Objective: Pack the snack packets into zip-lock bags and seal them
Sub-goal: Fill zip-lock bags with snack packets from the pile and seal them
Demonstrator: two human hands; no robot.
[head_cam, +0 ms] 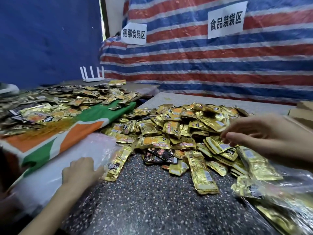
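Note:
A big heap of gold snack packets [183, 126] covers the middle of the speckled table [152, 200]. My right hand [264, 136] hovers over the heap's right side, fingers loosely bent, holding nothing that I can see. My left hand [81, 172] rests on a stack of clear zip-lock bags [94, 150] at the left, fingers curled at the bags' edge. A few gold packets [116, 165] lie against those bags. Filled clear bags of packets [284, 206] lie at the lower right.
A second table at the left carries more packets [67, 102] on a green, orange and white cloth [71, 133]. A white router [92, 74] stands behind it. Cardboard boxes [303, 112] sit at the right edge. A striped tarp with paper signs [225, 21] forms the back wall.

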